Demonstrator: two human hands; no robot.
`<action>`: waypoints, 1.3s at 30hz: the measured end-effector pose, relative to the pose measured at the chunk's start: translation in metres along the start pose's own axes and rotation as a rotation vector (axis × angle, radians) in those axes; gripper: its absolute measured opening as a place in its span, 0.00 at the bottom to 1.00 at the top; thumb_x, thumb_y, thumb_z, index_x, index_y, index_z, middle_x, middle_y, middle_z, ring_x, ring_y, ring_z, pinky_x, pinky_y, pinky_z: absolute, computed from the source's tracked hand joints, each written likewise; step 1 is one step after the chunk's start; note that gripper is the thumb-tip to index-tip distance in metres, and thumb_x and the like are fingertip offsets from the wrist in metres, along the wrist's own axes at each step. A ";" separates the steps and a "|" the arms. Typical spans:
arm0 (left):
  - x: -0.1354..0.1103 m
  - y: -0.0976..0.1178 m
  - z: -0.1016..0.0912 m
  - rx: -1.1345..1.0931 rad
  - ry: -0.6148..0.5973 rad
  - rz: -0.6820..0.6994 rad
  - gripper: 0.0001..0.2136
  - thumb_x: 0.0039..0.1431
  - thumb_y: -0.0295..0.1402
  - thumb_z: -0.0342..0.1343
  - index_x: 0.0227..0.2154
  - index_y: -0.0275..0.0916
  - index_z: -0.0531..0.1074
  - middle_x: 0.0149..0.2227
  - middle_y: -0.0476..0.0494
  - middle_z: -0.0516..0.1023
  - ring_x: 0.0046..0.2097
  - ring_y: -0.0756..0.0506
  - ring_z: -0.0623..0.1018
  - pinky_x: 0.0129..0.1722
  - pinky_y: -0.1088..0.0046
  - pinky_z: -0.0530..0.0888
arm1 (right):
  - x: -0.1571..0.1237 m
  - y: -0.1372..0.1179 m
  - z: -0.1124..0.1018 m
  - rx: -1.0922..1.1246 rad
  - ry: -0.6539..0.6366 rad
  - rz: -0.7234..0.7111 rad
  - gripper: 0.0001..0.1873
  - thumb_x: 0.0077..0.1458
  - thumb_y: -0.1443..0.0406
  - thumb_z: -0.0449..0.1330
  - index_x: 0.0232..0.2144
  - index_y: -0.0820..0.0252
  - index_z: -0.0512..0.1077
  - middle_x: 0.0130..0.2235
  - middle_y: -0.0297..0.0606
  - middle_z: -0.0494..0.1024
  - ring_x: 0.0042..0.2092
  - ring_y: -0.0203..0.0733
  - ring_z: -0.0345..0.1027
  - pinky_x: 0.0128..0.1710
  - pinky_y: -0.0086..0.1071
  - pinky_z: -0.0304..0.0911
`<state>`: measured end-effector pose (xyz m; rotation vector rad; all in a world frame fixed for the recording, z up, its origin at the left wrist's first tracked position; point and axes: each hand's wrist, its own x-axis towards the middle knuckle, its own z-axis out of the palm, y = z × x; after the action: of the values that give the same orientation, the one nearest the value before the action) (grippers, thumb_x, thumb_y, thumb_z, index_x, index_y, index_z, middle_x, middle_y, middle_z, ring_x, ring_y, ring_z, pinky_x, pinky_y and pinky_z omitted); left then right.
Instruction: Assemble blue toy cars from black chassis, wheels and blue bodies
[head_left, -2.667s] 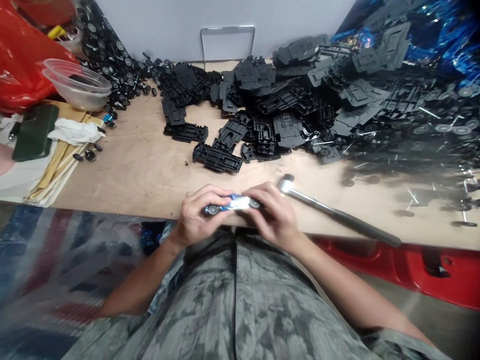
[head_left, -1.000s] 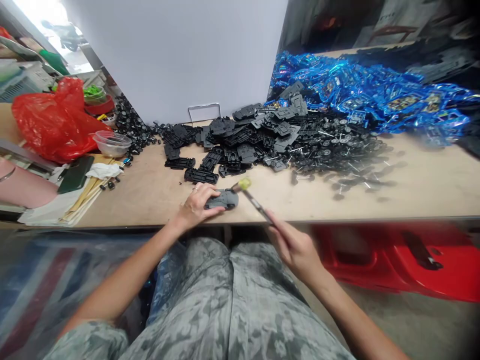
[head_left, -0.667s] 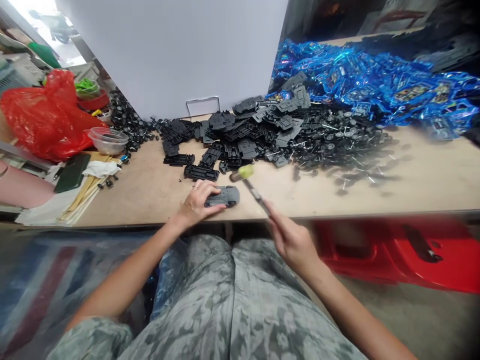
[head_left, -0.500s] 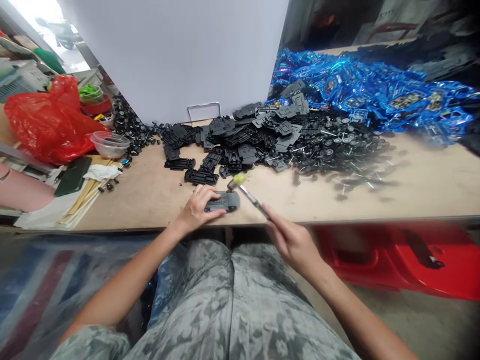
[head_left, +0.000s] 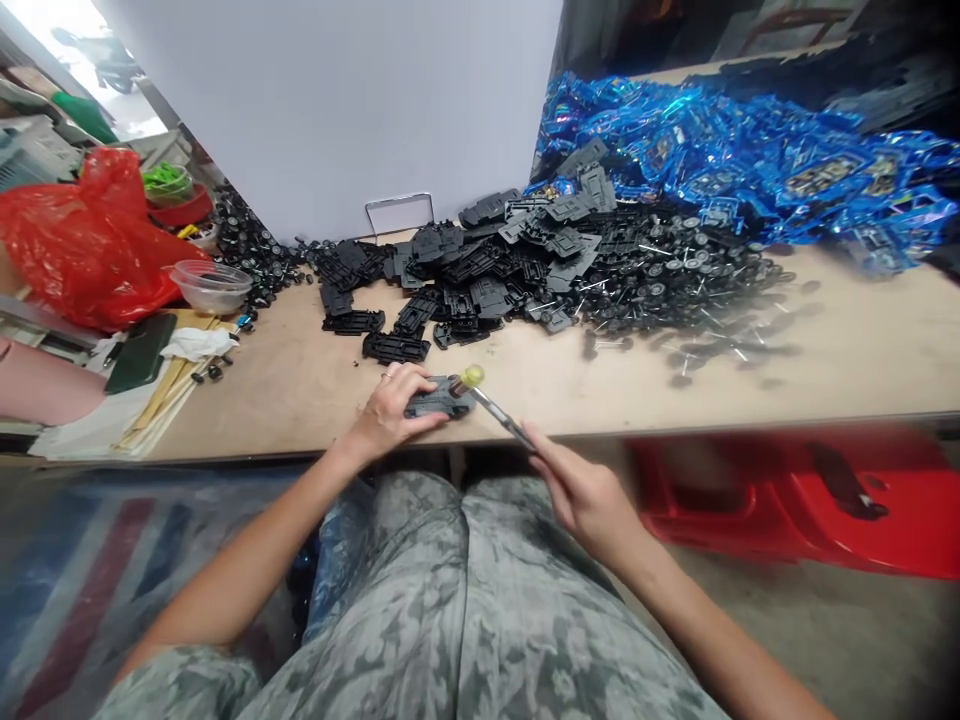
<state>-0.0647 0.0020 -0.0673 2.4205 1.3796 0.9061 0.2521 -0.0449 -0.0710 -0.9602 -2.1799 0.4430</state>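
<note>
Near the front edge of the table, my left hand (head_left: 390,408) grips a dark grey toy car base (head_left: 435,400) between thumb and fingers, holding it flat on the wood. My right hand (head_left: 581,490) is closed round the handle of a small hammer (head_left: 501,415) with a yellow-green end on its head. The hammer's head is over the right part of the car base; whether it touches cannot be made out. Just beyond my hands lies a heap of black and grey toy car bases (head_left: 480,270).
Wheels on metal axles (head_left: 660,280) are piled to the right, with shiny blue car bodies (head_left: 720,150) behind. At left are a red plastic bag (head_left: 97,240), a clear bowl (head_left: 210,287) and a dark phone (head_left: 141,353). A red stool (head_left: 900,520) stands below the table.
The hammer's head has come down and slightly left over the toy car base. My left hand keeps its grip, and the whole view has shifted slightly.
</note>
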 end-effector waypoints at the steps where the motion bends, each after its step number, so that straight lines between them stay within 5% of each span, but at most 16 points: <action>1: 0.000 0.001 0.000 0.002 -0.001 -0.005 0.18 0.61 0.44 0.65 0.45 0.37 0.72 0.48 0.34 0.77 0.50 0.37 0.75 0.52 0.55 0.73 | -0.001 0.000 -0.001 0.004 0.034 -0.006 0.35 0.69 0.71 0.54 0.73 0.51 0.52 0.58 0.45 0.79 0.51 0.46 0.81 0.49 0.32 0.79; 6: 0.000 0.003 0.000 0.020 0.014 0.011 0.17 0.61 0.44 0.65 0.45 0.37 0.71 0.48 0.34 0.77 0.50 0.38 0.75 0.51 0.55 0.73 | -0.007 0.002 -0.004 -0.062 -0.012 0.022 0.32 0.70 0.69 0.54 0.72 0.53 0.55 0.51 0.44 0.84 0.43 0.44 0.84 0.42 0.29 0.80; 14: -0.003 0.001 0.000 0.001 0.025 -0.001 0.17 0.60 0.43 0.66 0.45 0.38 0.71 0.48 0.35 0.77 0.50 0.38 0.75 0.51 0.55 0.73 | -0.006 0.005 -0.011 -0.033 -0.001 0.052 0.31 0.69 0.70 0.55 0.71 0.51 0.59 0.54 0.41 0.82 0.46 0.44 0.83 0.47 0.31 0.79; 18: -0.006 0.000 0.001 -0.014 0.022 0.000 0.17 0.60 0.42 0.67 0.45 0.39 0.71 0.49 0.35 0.77 0.51 0.38 0.75 0.52 0.55 0.73 | 0.005 0.008 -0.009 -0.112 0.139 0.073 0.29 0.69 0.69 0.55 0.70 0.54 0.60 0.59 0.45 0.79 0.52 0.47 0.81 0.53 0.34 0.77; 22: -0.007 -0.001 0.002 -0.002 0.019 0.004 0.18 0.60 0.41 0.67 0.46 0.38 0.71 0.49 0.35 0.77 0.51 0.38 0.75 0.52 0.54 0.73 | 0.008 0.011 0.000 -0.180 -0.018 0.099 0.27 0.70 0.66 0.53 0.69 0.52 0.61 0.53 0.41 0.83 0.45 0.47 0.83 0.45 0.34 0.79; 25: -0.007 -0.001 0.001 -0.009 0.016 -0.003 0.19 0.59 0.42 0.67 0.47 0.38 0.71 0.49 0.35 0.77 0.51 0.37 0.75 0.52 0.53 0.74 | 0.004 0.008 0.000 -0.188 -0.015 0.078 0.30 0.71 0.66 0.52 0.72 0.52 0.56 0.51 0.43 0.83 0.41 0.44 0.82 0.41 0.31 0.77; 29: -0.006 0.006 -0.001 -0.049 -0.008 -0.046 0.20 0.59 0.38 0.67 0.50 0.38 0.71 0.52 0.33 0.74 0.55 0.37 0.75 0.56 0.52 0.73 | 0.002 0.005 -0.011 -0.356 -0.078 0.010 0.26 0.71 0.63 0.52 0.69 0.55 0.63 0.35 0.38 0.82 0.26 0.38 0.74 0.25 0.29 0.64; 36: -0.004 0.029 0.002 -0.432 0.012 -0.278 0.15 0.56 0.37 0.69 0.45 0.39 0.78 0.49 0.36 0.80 0.53 0.39 0.79 0.57 0.57 0.74 | 0.017 0.057 -0.039 -0.752 0.043 0.095 0.22 0.70 0.61 0.54 0.62 0.54 0.72 0.29 0.39 0.75 0.24 0.38 0.61 0.22 0.35 0.45; 39: 0.000 0.034 0.008 -0.587 0.024 -0.367 0.15 0.55 0.39 0.70 0.44 0.38 0.81 0.49 0.36 0.82 0.54 0.38 0.80 0.59 0.58 0.73 | 0.033 0.073 -0.040 -0.730 0.000 0.041 0.19 0.70 0.62 0.54 0.58 0.59 0.76 0.34 0.44 0.77 0.31 0.44 0.66 0.26 0.34 0.53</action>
<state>-0.0357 -0.0160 -0.0579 1.6673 1.2759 1.0555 0.3018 0.0292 -0.0682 -1.3719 -2.3584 -0.3752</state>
